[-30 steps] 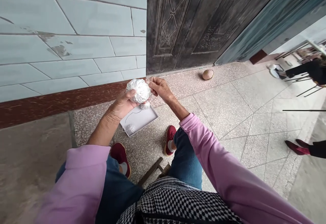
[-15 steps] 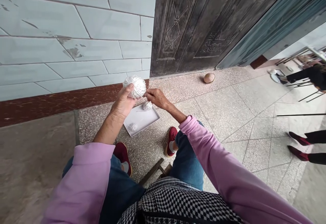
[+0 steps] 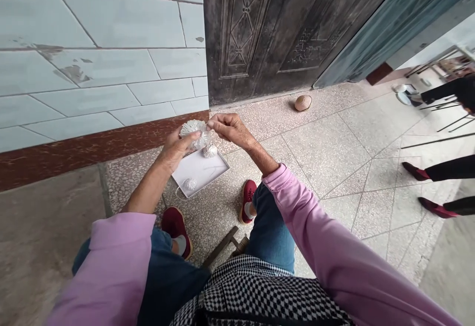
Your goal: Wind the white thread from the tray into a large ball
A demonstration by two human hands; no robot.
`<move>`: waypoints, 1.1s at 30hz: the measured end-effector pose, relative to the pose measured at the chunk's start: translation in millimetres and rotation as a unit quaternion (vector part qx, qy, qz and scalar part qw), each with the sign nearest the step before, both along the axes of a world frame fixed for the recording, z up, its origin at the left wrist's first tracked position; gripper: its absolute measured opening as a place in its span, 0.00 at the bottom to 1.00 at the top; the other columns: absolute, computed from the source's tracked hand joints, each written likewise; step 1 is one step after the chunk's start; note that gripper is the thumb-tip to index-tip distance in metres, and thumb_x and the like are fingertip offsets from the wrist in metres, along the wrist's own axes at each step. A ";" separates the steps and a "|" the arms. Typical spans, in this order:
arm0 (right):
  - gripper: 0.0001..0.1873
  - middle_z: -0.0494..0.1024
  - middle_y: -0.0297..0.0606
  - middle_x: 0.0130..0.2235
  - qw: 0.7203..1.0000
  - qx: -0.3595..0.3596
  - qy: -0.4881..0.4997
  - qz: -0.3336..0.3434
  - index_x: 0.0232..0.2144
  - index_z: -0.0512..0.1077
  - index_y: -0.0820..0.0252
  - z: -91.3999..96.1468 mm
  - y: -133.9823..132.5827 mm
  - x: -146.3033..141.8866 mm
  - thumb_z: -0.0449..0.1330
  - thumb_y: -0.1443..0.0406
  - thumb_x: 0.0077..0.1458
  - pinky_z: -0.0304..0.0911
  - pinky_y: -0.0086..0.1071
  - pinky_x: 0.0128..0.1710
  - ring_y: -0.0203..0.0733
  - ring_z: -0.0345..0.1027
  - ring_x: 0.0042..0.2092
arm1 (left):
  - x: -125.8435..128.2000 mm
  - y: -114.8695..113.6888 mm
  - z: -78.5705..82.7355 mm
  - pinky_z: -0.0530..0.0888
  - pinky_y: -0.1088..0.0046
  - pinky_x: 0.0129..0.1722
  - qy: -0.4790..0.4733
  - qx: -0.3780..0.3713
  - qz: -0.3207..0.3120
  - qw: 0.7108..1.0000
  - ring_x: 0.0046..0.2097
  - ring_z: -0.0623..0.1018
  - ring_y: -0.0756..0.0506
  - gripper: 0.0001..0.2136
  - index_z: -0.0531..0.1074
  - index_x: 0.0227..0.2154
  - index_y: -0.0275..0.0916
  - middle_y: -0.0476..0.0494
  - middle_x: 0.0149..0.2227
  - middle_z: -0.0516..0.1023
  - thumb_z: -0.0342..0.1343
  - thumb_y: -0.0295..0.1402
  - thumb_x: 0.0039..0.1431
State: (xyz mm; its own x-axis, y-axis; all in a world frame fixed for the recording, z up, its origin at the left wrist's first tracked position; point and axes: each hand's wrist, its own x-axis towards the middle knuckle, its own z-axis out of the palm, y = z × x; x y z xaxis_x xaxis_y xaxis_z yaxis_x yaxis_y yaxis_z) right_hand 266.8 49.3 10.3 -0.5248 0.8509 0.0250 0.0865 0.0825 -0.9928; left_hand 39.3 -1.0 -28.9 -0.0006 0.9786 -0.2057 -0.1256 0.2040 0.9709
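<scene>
In my left hand [image 3: 177, 149] is a ball of white yarn [image 3: 196, 130], with the thumb across its front and the fingers behind it. My right hand [image 3: 229, 129] is closed in a pinch at the ball's right side, with what looks like a strand of the yarn at the fingertips. Below both hands, a shallow white tray [image 3: 202, 173] lies on the floor. Two smaller white balls rest in it: one ball [image 3: 210, 151] at the far side and another ball [image 3: 189, 184] near the left corner. A thin loop of strand hangs over the tray's left edge.
A tiled wall [image 3: 111, 64] and a dark carved door [image 3: 267, 34] stand in front. A round brownish object [image 3: 303, 103] sits by the door. Part of a wooden stool [image 3: 222, 247] shows between my legs. At right are another person's legs [image 3: 449, 167] and metal-legged furniture.
My right hand has risen to the upper right side of the ball. The ball has turned and lowered slightly in my left hand. The other person's feet have shifted.
</scene>
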 end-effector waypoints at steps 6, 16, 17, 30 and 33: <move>0.30 0.60 0.26 0.25 0.997 0.004 -0.051 -0.050 0.32 0.74 0.54 11.9 1.7 12.4 0.75 0.52 0.89 0.52 0.34 0.35 0.39 0.56 0.34 | 11.1 2.4 -2.4 0.92 0.52 0.57 -0.086 -0.045 -0.088 0.991 0.60 0.91 0.27 0.43 0.88 0.61 0.38 0.32 0.57 0.94 0.95 0.45 0.43; 0.34 0.62 0.28 0.26 0.996 -0.002 -0.044 -0.083 0.30 0.73 0.53 17.4 -1.1 12.8 0.75 0.49 0.89 0.54 0.36 0.37 0.39 0.58 0.35 | 16.0 -3.3 3.9 0.91 0.55 0.50 -0.103 -0.042 -0.142 0.984 0.50 0.91 0.33 0.39 0.87 0.60 0.38 0.33 0.51 0.93 0.93 0.45 0.47; 0.34 0.62 0.28 0.26 0.995 -0.005 -0.044 -0.086 0.29 0.73 0.53 17.6 -1.8 11.0 0.75 0.50 0.89 0.54 0.36 0.37 0.39 0.59 0.36 | 15.6 -4.6 5.0 0.91 0.55 0.50 -0.101 -0.044 -0.147 0.983 0.50 0.91 0.32 0.39 0.87 0.60 0.38 0.34 0.50 0.93 0.92 0.45 0.48; 0.31 0.63 0.23 0.26 0.994 -0.039 -0.030 -0.095 0.29 0.67 0.52 0.2 8.4 -5.3 0.68 0.75 0.88 0.55 0.34 0.35 0.35 0.52 0.31 | 3.9 -8.9 9.0 0.95 0.45 0.54 -0.165 0.006 -0.113 0.980 0.61 0.93 0.18 0.34 0.89 0.53 0.41 0.31 0.49 0.94 0.91 0.50 0.45; 0.30 0.65 0.25 0.26 0.993 -0.029 -0.071 -0.092 0.30 0.66 0.50 -7.0 5.1 -13.5 0.69 0.69 0.88 0.58 0.34 0.35 0.38 0.55 0.31 | 4.1 -5.3 4.0 0.95 0.48 0.54 -0.199 0.030 -0.066 0.977 0.63 0.92 0.20 0.37 0.88 0.56 0.42 0.30 0.53 0.94 0.90 0.54 0.46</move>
State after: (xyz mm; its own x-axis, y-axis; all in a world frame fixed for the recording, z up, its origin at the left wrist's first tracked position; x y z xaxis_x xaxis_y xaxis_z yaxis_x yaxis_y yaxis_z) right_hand 253.4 54.4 3.3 -0.3544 0.9308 -0.0892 0.2341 -0.0040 -0.9722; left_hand 43.4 -6.4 -24.9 0.1948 0.9751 -0.1062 -0.4721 0.1881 0.8612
